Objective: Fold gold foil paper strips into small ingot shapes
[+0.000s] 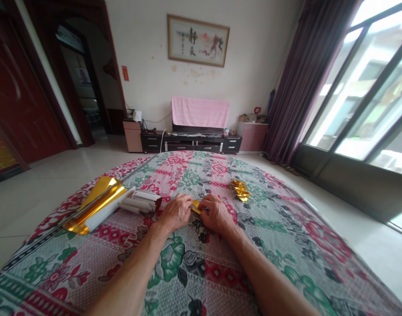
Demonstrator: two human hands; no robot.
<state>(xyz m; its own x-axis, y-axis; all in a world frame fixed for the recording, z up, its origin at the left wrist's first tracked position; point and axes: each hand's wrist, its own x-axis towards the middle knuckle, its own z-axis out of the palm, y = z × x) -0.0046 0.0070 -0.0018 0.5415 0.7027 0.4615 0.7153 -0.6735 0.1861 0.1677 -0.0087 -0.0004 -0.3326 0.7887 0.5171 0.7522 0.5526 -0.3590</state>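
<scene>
Between my two hands, low over the patterned cloth, is a small piece of gold foil paper [196,206]. My left hand [177,211] pinches its left end, and my right hand [217,213] grips the right end. Fingers cover much of the piece, so its full shape is hidden. Off to the left lie larger gold foil sheets [105,202], partly curled with a white underside showing. Beside them, closer to my left hand, sits a bundle of pale rolled paper tubes [139,202]. Several folded gold foil pieces [240,190] rest in a cluster beyond my right hand.
A floral cloth [194,272] in red, green and grey covers the round-edged surface under my hands. Across the room stand a low black cabinet [196,142] and a screen draped with a pink towel [201,112]. Purple curtains [302,79] hang beside the window at right.
</scene>
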